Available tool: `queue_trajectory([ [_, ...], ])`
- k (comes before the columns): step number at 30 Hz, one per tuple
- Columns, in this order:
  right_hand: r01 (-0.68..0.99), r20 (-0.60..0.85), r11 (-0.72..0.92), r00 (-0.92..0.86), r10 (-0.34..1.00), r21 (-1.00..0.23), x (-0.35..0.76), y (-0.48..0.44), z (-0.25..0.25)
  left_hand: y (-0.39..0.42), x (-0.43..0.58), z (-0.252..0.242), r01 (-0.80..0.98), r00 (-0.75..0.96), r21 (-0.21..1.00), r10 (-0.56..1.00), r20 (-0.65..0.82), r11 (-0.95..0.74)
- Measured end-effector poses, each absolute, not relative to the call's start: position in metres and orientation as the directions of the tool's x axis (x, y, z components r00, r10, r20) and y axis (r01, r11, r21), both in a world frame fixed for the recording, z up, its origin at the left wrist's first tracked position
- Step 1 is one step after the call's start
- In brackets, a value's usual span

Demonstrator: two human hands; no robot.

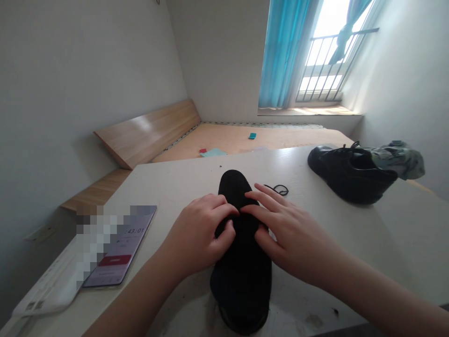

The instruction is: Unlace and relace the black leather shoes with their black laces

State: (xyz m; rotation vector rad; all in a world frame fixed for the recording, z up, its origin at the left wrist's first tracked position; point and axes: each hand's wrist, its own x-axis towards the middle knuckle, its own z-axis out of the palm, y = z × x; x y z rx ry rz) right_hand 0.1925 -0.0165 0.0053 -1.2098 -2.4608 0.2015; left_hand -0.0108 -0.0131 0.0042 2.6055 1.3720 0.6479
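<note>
A black shoe (pixel 242 267) lies lengthwise in front of me on the white table, one end pointing away. My left hand (pixel 206 231) grips its left side, with fingers curled and the thumb close to the index finger. From the right, my right hand (pixel 280 220) holds the shoe, its fingers over the top and the thumb against the side. The fingertips of both hands nearly meet at the shoe's middle. A loop of black shoelace (pixel 281 190) shows just beyond my right hand. Dark surfaces hide the shoe's finer details.
A second black shoe (pixel 345 175) with patterned cloth (pixel 398 159) at its opening stands at the right on the white table (pixel 175 182). A phone (pixel 117 257) and a white packet (pixel 49 290) lie at the left. Behind the table is a bed (pixel 280 135) with a wooden headboard (pixel 150 133).
</note>
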Motion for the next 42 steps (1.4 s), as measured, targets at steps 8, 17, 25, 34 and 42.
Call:
queue_trajectory([
  [8,0.843,0.236,0.333,-0.253,0.938,-0.421,0.256,0.033,-0.029,-0.016,-0.012,0.005,0.648,0.605,0.313,0.719,0.341,-0.694],
  [17,0.836,-0.048,0.454,-0.49,0.87,-0.309,0.278,0.054,-0.061,-0.014,-0.01,0.006,0.658,0.607,0.323,0.733,0.307,-0.68],
  [25,0.771,0.102,0.487,-0.492,0.864,-0.409,0.254,0.047,-0.072,-0.017,-0.008,0.005,0.637,0.528,0.428,0.767,0.365,-0.641],
  [34,0.418,0.111,0.254,-0.336,0.935,-0.872,0.237,0.035,0.005,-0.008,-0.013,0.0,0.629,0.271,0.576,0.842,0.466,-0.522],
  [42,-0.085,0.167,0.153,-0.194,0.967,-0.985,0.165,0.012,0.074,-0.004,-0.015,-0.004,0.663,0.2,0.575,0.853,0.481,-0.48],
])
